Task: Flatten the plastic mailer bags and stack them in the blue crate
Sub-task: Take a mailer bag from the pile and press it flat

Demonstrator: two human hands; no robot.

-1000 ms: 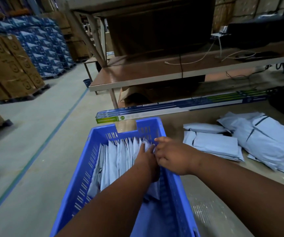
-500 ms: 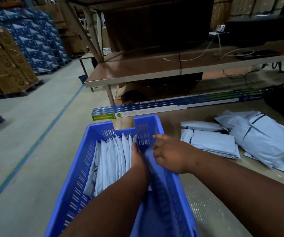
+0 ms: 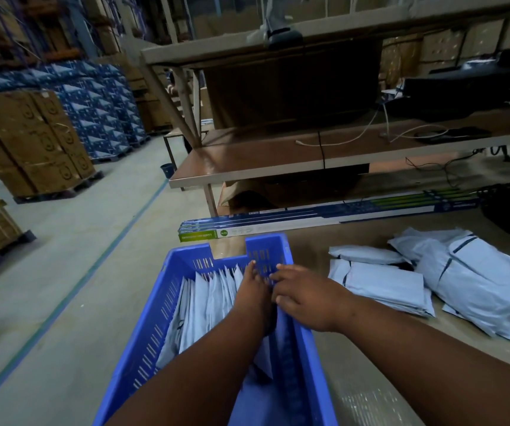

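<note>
No legible text anywhere: print on the long flat boxes [image 3: 324, 221] too small and blurred.

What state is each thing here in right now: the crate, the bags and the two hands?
blue crate: partly filled.
mailer bags in the crate: flat, standing on edge.
mailer bags on the table: loose pile, not yet packed.
left hand: inside the crate, fingers straight against the bags.
right hand: at the crate's right wall, grip unclear.

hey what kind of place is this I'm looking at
Most likely a warehouse packing area. Pallets of brown cartons and blue boxes line a marked concrete aisle, metal shelving stands ahead, and filled mailer bags lie on the table beside a blue crate of more.
</note>
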